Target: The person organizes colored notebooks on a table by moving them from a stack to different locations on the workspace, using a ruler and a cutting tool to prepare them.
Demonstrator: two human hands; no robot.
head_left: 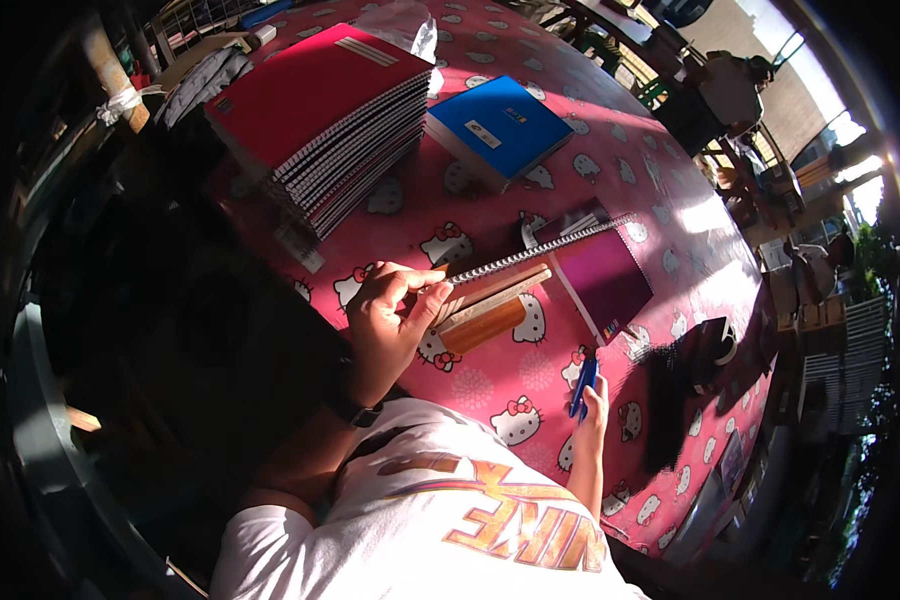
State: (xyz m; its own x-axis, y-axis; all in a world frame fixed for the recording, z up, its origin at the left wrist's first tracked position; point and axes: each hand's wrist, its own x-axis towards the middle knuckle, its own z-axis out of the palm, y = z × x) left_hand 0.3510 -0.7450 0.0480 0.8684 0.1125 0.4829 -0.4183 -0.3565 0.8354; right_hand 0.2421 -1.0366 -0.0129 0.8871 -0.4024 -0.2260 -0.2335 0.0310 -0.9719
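My left hand [395, 310] is closed in a pinch on the near-left end of a long spiral coil [530, 258]. The coil runs along the upper edge of a purple-covered notebook [605, 283], which lies on the table. Under the coil, beside my left fingers, are a narrow pale wooden strip [495, 298] and an orange-brown wooden piece [485, 325]. My right hand [592, 412], lower down and to the right, is wrapped round a slim blue hand tool [584, 385]. Its working end is too small to make out, and it sits apart from the notebook.
A tall stack of red-covered spiral notebooks [320, 95] stands at the far left. Beside it lies a blue-covered notebook [500, 125]. A black object [712, 350] sits on the right of the pink patterned tablecloth [535, 370]. Clear plastic [405, 25] lies behind the stack.
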